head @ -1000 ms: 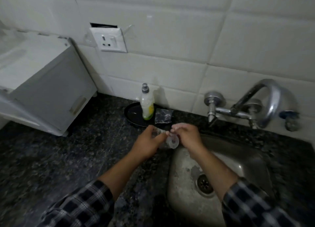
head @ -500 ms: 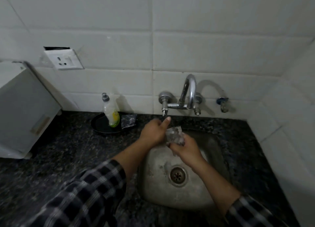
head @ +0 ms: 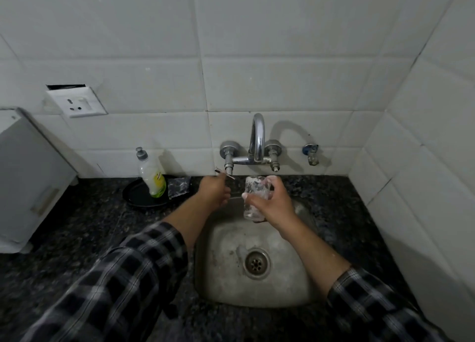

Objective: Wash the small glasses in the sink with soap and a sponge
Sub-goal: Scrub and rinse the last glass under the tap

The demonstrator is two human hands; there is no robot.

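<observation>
My right hand (head: pixel 273 205) grips a small clear glass (head: pixel 253 196) smeared with soap foam. It holds the glass upright over the back of the steel sink (head: pixel 257 293), just below the curved tap spout (head: pixel 257 136). My left hand (head: pixel 214 191) reaches up to the tap's left valve, and its fingertips pinch the small metal tap handle (head: pixel 225 174). No water stream is visible. A dish soap bottle (head: pixel 152 178) and a grey scrubber (head: pixel 179 186) sit on a black plate (head: pixel 137 196) left of the sink.
The sink is set in a dark granite counter (head: pixel 77 239). A white appliance (head: pixel 28 177) stands at the far left under a wall socket (head: pixel 77 104). A small second tap (head: pixel 311 154) sticks out of the tiled wall at the right.
My left hand let go of the glass and moved up to the tap handle. My right hand turned the glass upright and raised it under the spout. The view shifted right and centred on the sink.
</observation>
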